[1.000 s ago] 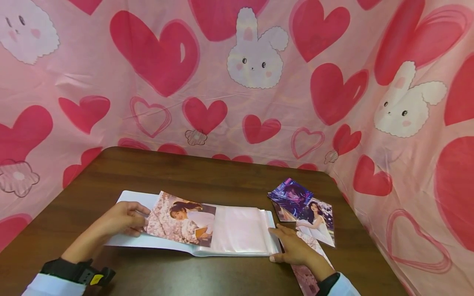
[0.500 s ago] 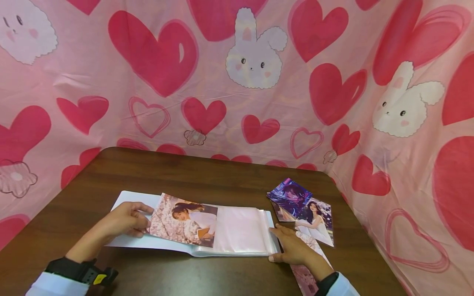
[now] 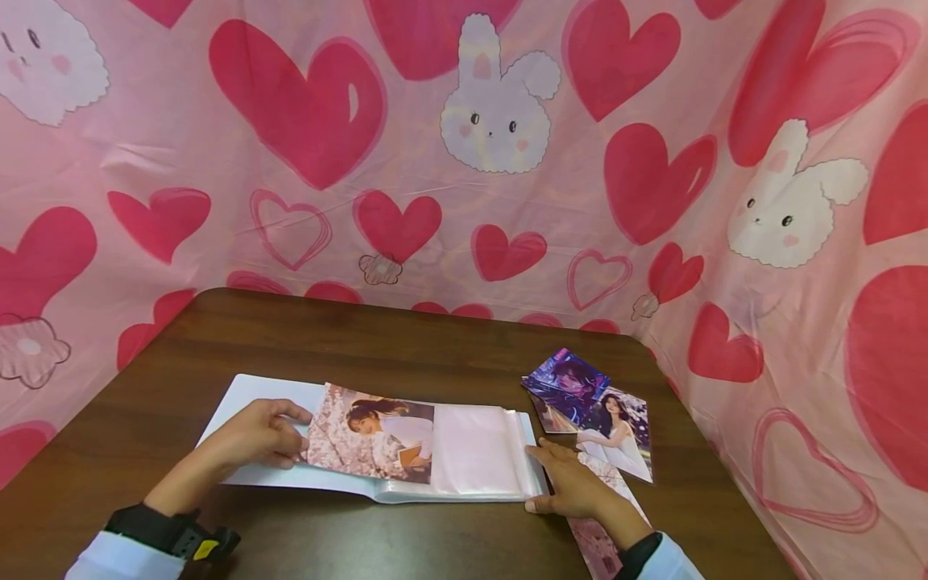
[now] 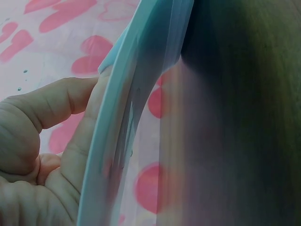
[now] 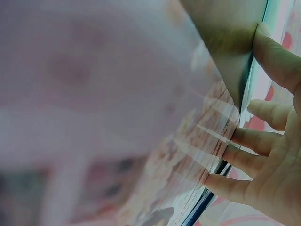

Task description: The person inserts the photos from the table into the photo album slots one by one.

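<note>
An open photo album (image 3: 482, 451) with clear sleeves lies on the table, its white left page (image 3: 270, 385) bare at the top corner. My left hand (image 3: 263, 435) pinches the left edge of a photo print (image 3: 377, 435) of a person among pink blossoms; its right end lies over or within the sleeve, I cannot tell which. In the left wrist view the hand (image 4: 51, 136) shows behind the album's pale edge (image 4: 101, 127). My right hand (image 3: 573, 479) rests at the album's right edge with fingers spread; in the right wrist view its fingers (image 5: 254, 160) touch the edges of things there.
Right of the album lie several loose prints: a purple one (image 3: 569, 383), one of a person in white (image 3: 616, 439), and a pink one (image 3: 594, 548) partly under my right wrist. A pink cloth (image 3: 406, 145) with hearts and rabbits hangs behind the brown table (image 3: 377, 346).
My left hand has moved slightly right, carrying the blossom print further over the right-hand sleeve page. The right hand has stayed at the album's right edge.
</note>
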A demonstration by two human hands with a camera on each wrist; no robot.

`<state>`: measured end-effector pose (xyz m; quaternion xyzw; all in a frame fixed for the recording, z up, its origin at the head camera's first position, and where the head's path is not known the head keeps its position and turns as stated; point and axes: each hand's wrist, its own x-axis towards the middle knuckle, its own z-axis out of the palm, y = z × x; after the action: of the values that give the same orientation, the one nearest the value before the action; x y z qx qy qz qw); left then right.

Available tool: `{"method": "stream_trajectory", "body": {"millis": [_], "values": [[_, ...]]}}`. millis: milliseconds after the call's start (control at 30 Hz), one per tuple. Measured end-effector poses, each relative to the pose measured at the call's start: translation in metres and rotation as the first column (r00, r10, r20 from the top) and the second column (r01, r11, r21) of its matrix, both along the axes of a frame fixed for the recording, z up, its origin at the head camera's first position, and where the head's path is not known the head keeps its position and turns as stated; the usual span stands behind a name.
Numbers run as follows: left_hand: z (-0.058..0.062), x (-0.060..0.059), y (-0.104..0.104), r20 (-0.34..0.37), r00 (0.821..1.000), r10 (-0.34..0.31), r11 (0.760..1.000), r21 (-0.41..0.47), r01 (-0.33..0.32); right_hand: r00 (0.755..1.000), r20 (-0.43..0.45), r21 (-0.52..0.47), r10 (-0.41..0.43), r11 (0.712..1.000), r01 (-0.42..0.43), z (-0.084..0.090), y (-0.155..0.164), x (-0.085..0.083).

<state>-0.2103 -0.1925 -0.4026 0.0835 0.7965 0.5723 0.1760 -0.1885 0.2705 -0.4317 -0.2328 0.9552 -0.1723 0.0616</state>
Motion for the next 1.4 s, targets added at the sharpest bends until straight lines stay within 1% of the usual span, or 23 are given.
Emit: {"method": "stream_trajectory", "body": {"millis": [233,400,533,733,833,1033,1233,1400], "values": [[-0.003,-0.002,0.008,0.003,1.0,-0.004,1.0,-0.005,0.004,1.0,0.011,0.0,-0.011,1.0,0.011,0.001,-0.001,0.0],[-0.005,-0.002,0.013,-0.012,1.0,-0.014,1.0,-0.009,0.014,1.0,0.017,0.007,-0.015,1.0,0.015,0.001,-0.003,0.0],[-0.007,-0.003,0.017,-0.011,1.0,-0.007,1.0,-0.022,0.006,1.0,0.012,0.01,-0.007,1.0,0.007,0.001,-0.004,0.0],[-0.008,-0.003,0.023,0.003,1.0,0.023,0.999,-0.045,-0.022,1.0,0.015,0.012,-0.014,1.0,0.013,0.003,-0.005,0.0],[-0.009,-0.003,0.025,0.001,1.0,0.025,0.999,-0.048,-0.025,1.0,0.019,0.011,-0.023,1.0,0.022,0.003,-0.006,0.0],[-0.011,-0.004,0.03,-0.005,1.0,0.028,0.998,-0.063,-0.028,1.0,-0.009,0.019,-0.022,1.0,0.022,0.0,-0.008,0.0],[-0.01,-0.004,0.036,-0.003,0.999,0.032,0.998,-0.06,-0.032,1.0,-0.013,0.029,-0.026,0.999,0.027,0.001,-0.01,0.002],[-0.01,-0.004,0.041,-0.011,1.0,0.014,0.998,-0.055,-0.015,0.999,-0.015,0.054,-0.038,0.998,0.038,0.003,-0.011,0.004]]}}
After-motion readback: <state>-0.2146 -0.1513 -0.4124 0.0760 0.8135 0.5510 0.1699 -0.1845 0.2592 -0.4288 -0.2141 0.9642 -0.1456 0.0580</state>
